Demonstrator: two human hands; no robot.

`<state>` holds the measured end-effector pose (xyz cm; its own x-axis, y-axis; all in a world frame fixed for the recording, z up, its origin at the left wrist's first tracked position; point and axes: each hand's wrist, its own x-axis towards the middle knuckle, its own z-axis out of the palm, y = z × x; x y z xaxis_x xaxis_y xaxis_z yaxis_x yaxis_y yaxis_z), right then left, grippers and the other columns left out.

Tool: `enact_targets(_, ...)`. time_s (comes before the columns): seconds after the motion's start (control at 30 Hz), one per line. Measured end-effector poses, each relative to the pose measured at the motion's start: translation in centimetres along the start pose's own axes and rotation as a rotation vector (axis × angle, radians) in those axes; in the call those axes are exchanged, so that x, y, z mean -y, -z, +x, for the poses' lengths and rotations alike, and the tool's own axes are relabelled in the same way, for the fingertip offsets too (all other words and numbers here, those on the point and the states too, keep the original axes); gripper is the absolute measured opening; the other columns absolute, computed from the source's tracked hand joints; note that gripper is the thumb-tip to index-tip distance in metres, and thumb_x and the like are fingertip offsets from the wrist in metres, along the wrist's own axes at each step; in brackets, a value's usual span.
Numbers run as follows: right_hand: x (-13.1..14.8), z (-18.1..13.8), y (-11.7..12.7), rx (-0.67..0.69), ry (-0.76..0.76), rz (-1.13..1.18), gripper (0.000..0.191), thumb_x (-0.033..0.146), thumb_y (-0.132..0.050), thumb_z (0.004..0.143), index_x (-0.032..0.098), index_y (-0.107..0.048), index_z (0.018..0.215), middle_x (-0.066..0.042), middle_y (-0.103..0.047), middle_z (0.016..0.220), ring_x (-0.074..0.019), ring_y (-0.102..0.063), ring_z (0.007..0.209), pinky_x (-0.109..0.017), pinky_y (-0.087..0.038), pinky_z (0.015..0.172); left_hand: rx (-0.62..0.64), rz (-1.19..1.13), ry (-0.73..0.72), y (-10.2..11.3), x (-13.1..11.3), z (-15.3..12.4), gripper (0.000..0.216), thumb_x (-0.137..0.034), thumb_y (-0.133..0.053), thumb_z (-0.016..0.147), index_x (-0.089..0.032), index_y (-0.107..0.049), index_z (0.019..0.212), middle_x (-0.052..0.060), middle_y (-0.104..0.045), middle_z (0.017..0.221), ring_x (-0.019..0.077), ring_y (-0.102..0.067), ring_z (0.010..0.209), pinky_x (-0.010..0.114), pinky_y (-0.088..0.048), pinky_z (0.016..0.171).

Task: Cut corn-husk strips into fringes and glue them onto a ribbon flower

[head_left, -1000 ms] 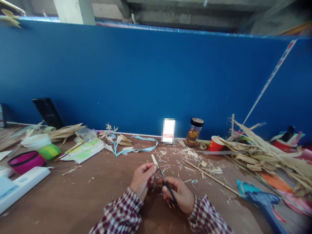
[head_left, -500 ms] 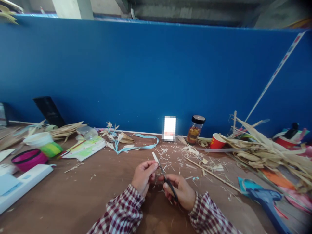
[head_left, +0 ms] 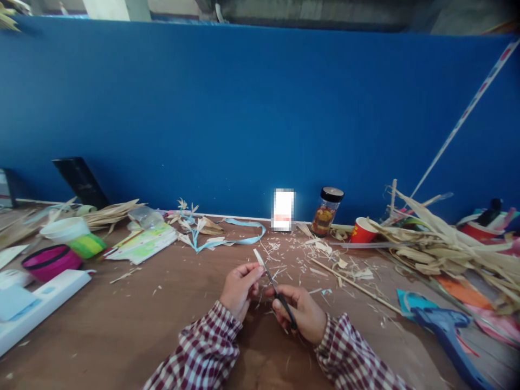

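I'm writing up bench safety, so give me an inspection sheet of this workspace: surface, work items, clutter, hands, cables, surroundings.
Surface: brown tabletop, strewn with pale scraps.
Work items: pale strip, black-handled scissors.
Clutter: dry husk-like strips, blue glue gun, red cup and lidded jar to the right; magenta container to the left.
Hands: left hand pinches the pale strip; right hand holds the scissors, blades close to the strip.
Cables: nothing clearly seen.
Surroundings: blue partition behind the tabletop, pale pillar beyond.
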<state>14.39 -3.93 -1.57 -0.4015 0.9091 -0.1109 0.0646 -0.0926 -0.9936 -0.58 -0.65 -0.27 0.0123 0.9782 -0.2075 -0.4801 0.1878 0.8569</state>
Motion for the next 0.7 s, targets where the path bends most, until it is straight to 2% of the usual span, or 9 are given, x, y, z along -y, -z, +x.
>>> enact_targets(0.23, 0.56, 0.04, -0.12, -0.005, 0.003, 0.027, 0.041, 0.044, -0.060, 0.068, 0.012, -0.057, 0.095, 0.005, -0.049, 0.050, -0.0051, -0.043, 0.040, -0.014, -0.032, 0.036, 0.019, 0.000, 0.010, -0.04, -0.11, -0.11, 0.026, -0.025, -0.071, 0.056, -0.011, -0.057, 0.074, -0.001, -0.059, 0.058, -0.0001, -0.038, 0.035, 0.011, -0.026, 0.033)
enact_targets(0.43, 0.11, 0.08, -0.06, 0.008, -0.002, 0.027, 0.039, 0.042, -0.058, 0.071, 0.013, -0.056, 0.097, 0.005, -0.049, 0.052, -0.0045, -0.043, 0.040, -0.014, -0.033, 0.036, 0.001, 0.017, -0.018, 0.05, -0.39, -0.04, 0.027, -0.026, -0.071, 0.057, -0.012, -0.057, 0.076, -0.001, -0.059, 0.062, 0.0003, -0.040, 0.037, 0.011, -0.028, 0.034)
enact_targets(0.7, 0.16, 0.05, -0.07, 0.009, 0.010, 0.008, 0.039, 0.042, -0.058, 0.071, 0.013, -0.057, 0.097, 0.005, -0.048, 0.052, -0.0049, -0.042, 0.041, -0.015, -0.033, 0.037, 0.016, 0.041, -0.021, 0.31, -0.39, 0.21, 0.023, -0.028, -0.069, 0.059, -0.011, -0.060, 0.070, 0.000, -0.059, 0.061, 0.0007, -0.040, 0.038, 0.013, -0.028, 0.034)
